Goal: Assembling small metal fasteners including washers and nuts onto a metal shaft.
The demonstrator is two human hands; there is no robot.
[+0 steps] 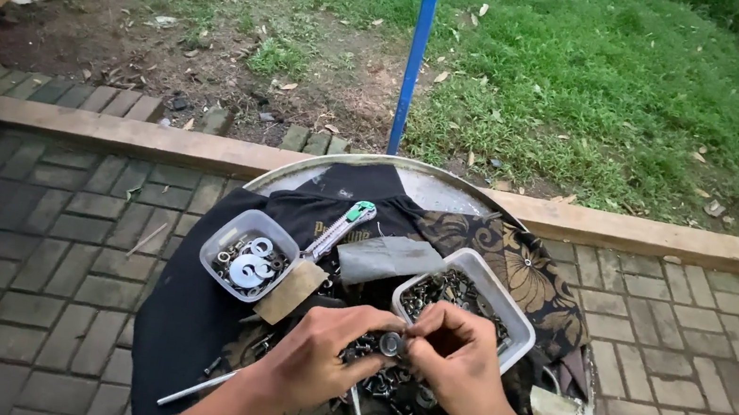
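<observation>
My left hand [322, 349] and my right hand [454, 357] meet over a round metal table [429, 187] draped in dark cloth [185, 307]. Together their fingertips pinch a small round metal nut [390, 342]. Under the hands lies a heap of loose dark bolts and nuts [384, 385]. A clear plastic tub of small dark hardware [508, 311] stands just beyond my right hand. Another clear tub holding washers [249, 258] sits to the left of my left hand.
A green-ended cutter knife [340, 227], a grey folded sheet [386, 259] and a piece of brown card [290, 290] lie between the tubs. A thin metal rod [193, 391] rests at the table's front left. A blue pole [417, 52] rises behind the table. Brick paving surrounds it, grass beyond.
</observation>
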